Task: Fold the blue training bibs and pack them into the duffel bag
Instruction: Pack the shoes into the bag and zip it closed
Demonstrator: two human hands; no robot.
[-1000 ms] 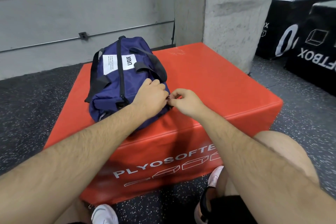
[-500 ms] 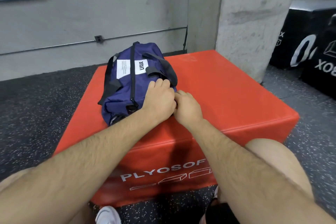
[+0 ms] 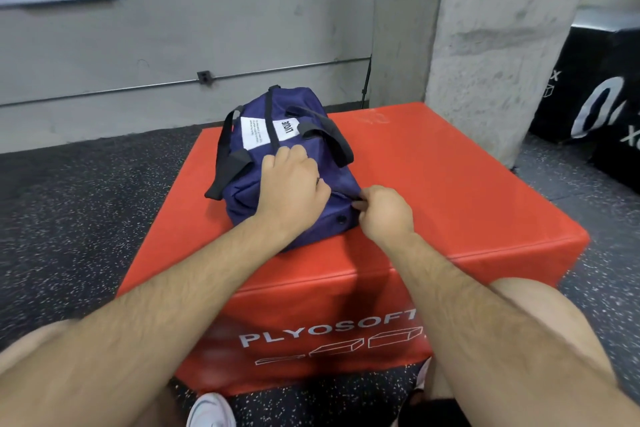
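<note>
A navy duffel bag [image 3: 298,135] with black straps and a white label lies on the red plyo box [image 3: 450,191], its zip closed as far as I can see. My left hand [image 3: 291,191] lies on top of the bag's near end, fingers curled against the fabric. My right hand [image 3: 384,211] pinches a small dark tab at the bag's near right corner. No blue bibs are in sight.
A concrete pillar [image 3: 502,45] rises behind the box on the right. Black soft boxes [image 3: 595,87] stand at far right. Speckled rubber floor [image 3: 86,201] surrounds the box. My knees and a white shoe [image 3: 211,409] are at the bottom.
My left hand has slid up onto the top of the bag's near end. My right hand has drawn apart from it to the bag's right corner, pinching a tab.
</note>
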